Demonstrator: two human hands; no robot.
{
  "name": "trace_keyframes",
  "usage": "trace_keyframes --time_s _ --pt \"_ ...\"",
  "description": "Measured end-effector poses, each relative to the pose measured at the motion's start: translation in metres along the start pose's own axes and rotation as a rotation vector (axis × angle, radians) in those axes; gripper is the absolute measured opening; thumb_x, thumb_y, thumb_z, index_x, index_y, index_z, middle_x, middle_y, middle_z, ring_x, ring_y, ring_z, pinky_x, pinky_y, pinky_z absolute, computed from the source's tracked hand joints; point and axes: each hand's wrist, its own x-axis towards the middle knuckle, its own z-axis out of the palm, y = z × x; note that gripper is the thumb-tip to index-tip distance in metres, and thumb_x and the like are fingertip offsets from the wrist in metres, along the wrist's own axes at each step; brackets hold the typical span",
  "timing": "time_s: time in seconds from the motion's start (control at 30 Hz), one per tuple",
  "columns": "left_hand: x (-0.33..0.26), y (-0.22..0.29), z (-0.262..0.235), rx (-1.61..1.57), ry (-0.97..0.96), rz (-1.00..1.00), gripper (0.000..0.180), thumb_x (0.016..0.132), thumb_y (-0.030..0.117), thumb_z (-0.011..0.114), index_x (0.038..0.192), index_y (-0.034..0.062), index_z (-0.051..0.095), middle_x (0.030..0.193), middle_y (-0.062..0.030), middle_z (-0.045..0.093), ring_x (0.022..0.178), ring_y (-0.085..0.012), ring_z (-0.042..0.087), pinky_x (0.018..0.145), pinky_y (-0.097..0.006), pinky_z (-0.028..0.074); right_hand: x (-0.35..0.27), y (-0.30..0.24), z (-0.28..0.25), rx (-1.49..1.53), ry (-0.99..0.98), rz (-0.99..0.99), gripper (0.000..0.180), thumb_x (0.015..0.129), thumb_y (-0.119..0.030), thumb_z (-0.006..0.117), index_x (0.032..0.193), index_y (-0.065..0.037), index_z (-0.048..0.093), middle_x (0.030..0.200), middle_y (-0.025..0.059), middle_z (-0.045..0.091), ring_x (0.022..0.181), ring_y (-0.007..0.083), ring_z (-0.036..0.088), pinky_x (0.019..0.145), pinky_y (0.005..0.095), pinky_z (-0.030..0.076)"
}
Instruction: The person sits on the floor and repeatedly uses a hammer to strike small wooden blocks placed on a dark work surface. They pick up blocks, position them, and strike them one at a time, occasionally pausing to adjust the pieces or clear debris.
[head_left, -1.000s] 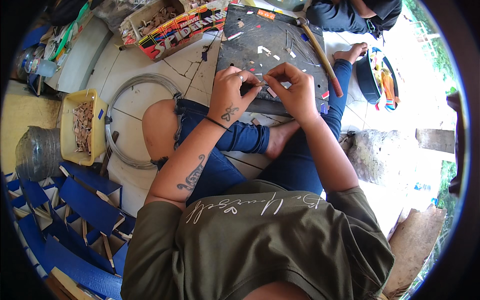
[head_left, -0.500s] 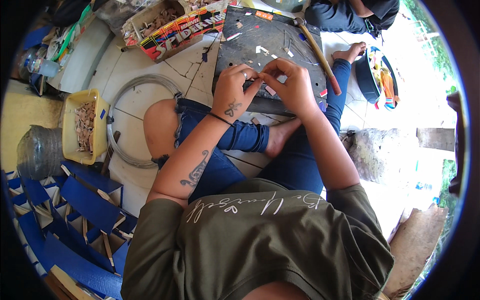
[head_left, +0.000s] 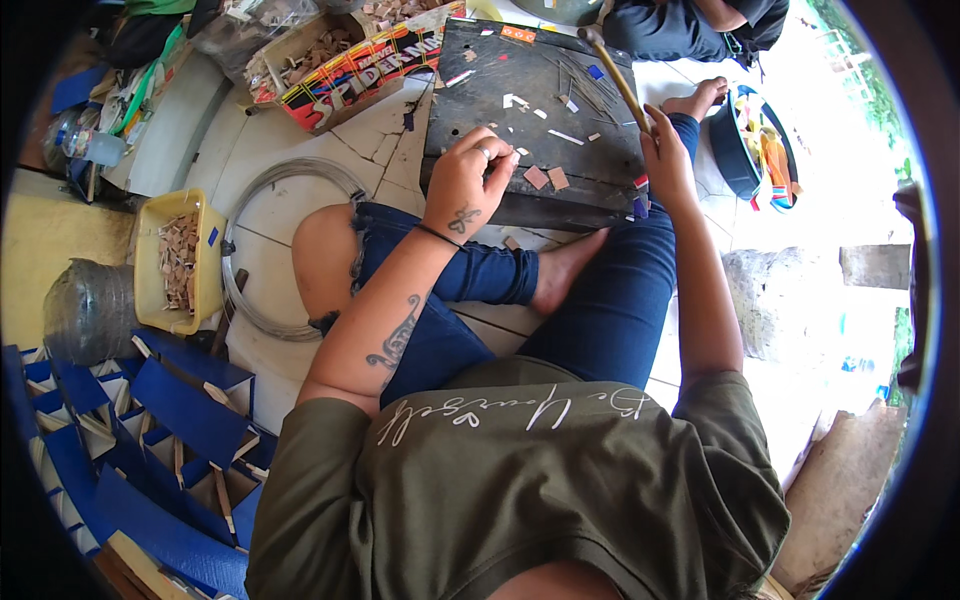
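Observation:
My left hand [head_left: 470, 178] rests at the near left side of a dark work block [head_left: 470, 110]. Thumb and fingers are pinched together; whatever small thing lies between them is too hidden to name. On the block's right side my right hand [head_left: 668, 165] is wrapped round the handle of a hammer [head_left: 624, 88], whose head points away from me. Two small brown square pieces [head_left: 547, 178] lie on the block beside my left hand. Thin wires [head_left: 590, 85] and white scraps [head_left: 515, 101] are scattered farther back on it.
A coil of wire [head_left: 235, 255] lies on the tiled floor at left, near a yellow basket [head_left: 212, 250] of small brown pieces. Behind stands a printed carton [head_left: 350, 85] of similar pieces. Blue boxes [head_left: 190, 405] are heaped lower left. A dark tub [head_left: 733, 155] and another person's leg [head_left: 660, 35] are at right.
My right hand has left my left hand, moved right and taken hold of the hammer, which has shifted slightly. My left hand stays pinched in nearly the same place.

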Motion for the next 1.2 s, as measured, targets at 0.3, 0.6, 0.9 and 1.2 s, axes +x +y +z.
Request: trace_keyframes --time_s 0.3,0.6,0.9,1.2 --pt "0.000 -0.002 0.002 0.006 0.007 0.032 0.008 0.086 0.004 0.067 0.082 0.0010 0.061 0.080 -0.0108 0.062 0.071 -0.0253 0.064 0.064 -0.033 0.050 -0.115 -0.102 -0.069 0.587 -0.317 0.186 0.042 0.102 -0.008 0.044 0.144 -0.011 0.046 0.074 0.0001 0.053 0.051 0.0035 0.044 0.048 0.0202 0.038" --pt "0.000 -0.003 0.002 0.003 0.002 0.040 0.007 0.086 0.004 0.066 0.082 0.0013 0.061 0.079 -0.0106 0.061 0.073 -0.0268 0.064 0.066 -0.033 0.050 -0.132 -0.120 -0.086 0.288 -0.256 -0.106 0.051 0.095 0.000 0.051 0.144 -0.010 0.047 0.087 0.0142 0.063 0.068 0.0197 0.059 0.069 0.0319 0.050" --pt "0.000 -0.006 0.002 0.015 -0.003 0.102 0.005 0.086 0.003 0.066 0.083 0.0016 0.061 0.081 -0.0109 0.061 0.073 -0.0273 0.063 0.067 -0.033 0.050 -0.132 -0.120 -0.089 0.258 -0.304 -0.070 0.048 0.094 0.001 0.052 0.141 -0.009 0.050 0.101 0.0204 0.066 0.076 0.0251 0.063 0.075 0.0332 0.050" --pt "-0.001 -0.004 0.001 -0.001 -0.002 0.095 0.006 0.085 0.005 0.066 0.082 0.0015 0.062 0.084 -0.0118 0.062 0.078 -0.0320 0.063 0.069 -0.038 0.050 -0.135 -0.120 -0.086 0.292 -0.230 -0.127 0.049 0.094 0.002 0.052 0.141 -0.007 0.049 0.100 0.0194 0.067 0.078 0.0257 0.065 0.074 0.0333 0.051"
